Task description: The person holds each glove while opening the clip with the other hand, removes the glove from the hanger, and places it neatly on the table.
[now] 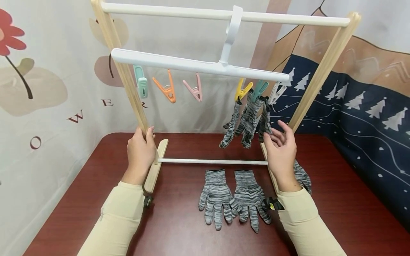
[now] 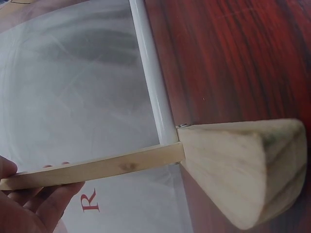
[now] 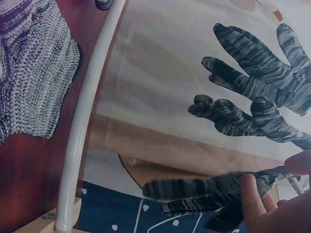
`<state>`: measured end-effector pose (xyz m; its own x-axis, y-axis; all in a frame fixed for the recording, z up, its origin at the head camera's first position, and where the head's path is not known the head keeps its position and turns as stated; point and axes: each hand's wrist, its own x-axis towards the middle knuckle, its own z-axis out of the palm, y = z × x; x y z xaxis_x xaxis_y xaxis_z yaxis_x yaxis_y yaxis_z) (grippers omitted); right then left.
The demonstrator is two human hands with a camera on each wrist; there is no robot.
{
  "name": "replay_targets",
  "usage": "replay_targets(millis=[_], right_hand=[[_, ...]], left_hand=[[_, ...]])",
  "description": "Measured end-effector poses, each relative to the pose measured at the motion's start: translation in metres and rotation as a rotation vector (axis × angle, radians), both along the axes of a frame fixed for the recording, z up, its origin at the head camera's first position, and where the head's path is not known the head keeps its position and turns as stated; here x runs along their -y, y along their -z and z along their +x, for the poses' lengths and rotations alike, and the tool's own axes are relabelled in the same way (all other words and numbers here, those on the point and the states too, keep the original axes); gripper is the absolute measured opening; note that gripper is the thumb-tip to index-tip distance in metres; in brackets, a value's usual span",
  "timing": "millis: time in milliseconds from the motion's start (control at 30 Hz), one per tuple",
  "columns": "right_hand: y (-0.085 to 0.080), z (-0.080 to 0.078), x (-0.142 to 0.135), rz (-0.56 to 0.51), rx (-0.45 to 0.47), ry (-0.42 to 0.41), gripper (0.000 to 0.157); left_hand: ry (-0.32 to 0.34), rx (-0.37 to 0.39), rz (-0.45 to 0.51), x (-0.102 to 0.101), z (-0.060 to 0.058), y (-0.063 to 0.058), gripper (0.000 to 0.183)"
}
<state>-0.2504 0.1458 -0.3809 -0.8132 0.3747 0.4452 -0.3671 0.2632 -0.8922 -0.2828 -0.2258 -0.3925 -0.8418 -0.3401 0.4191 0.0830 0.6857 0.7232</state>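
My left hand (image 1: pixel 141 151) grips the left wooden post (image 1: pixel 129 81) of a rack; the left wrist view shows its fingers round the post's edge. My right hand (image 1: pixel 282 153) holds the rightmost hanging glove (image 1: pixel 264 115) between thumb and fingers, beneath a white clip (image 1: pixel 277 93). Beside it, two more grey striped gloves hang from a yellow clip (image 1: pixel 242 89) and a teal clip (image 1: pixel 259 90). All the clips are under a white hanger (image 1: pixel 192 65), hooked over the rack's top bar (image 1: pixel 173 10) and tilted down to the right.
Two striped gloves, one left (image 1: pixel 216 197) and one right (image 1: pixel 250 199), lie flat on the dark red table (image 1: pixel 179 213). Another glove (image 1: pixel 302 176) is partly hidden behind my right wrist. Mint (image 1: pixel 142 83), orange (image 1: pixel 166 89) and pink (image 1: pixel 194 89) clips hang without gloves. A lower bar (image 1: pixel 211 161) joins the rack's feet.
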Motion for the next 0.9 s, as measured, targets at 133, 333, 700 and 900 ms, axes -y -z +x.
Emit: replay_targets(millis=[133, 333, 700, 900], right_hand=[[0.0, 0.003, 0.0, 0.074, 0.003, 0.055, 0.052], [-0.003, 0.007, 0.003, 0.175, -0.026, 0.157, 0.047], [-0.017, 0.019, 0.012, 0.148, -0.098, 0.099, 0.027], [-0.019, 0.026, 0.018, 0.251, -0.237, 0.14, 0.018]], left_hand=[[-0.008, 0.012, 0.001, 0.001, 0.001, 0.001, 0.041], [-0.002, -0.004, -0.005, 0.001, 0.0, 0.002, 0.042], [-0.007, -0.021, -0.008, 0.0, -0.002, 0.002, 0.041], [-0.007, -0.026, -0.022, 0.001, -0.001, 0.001, 0.041]])
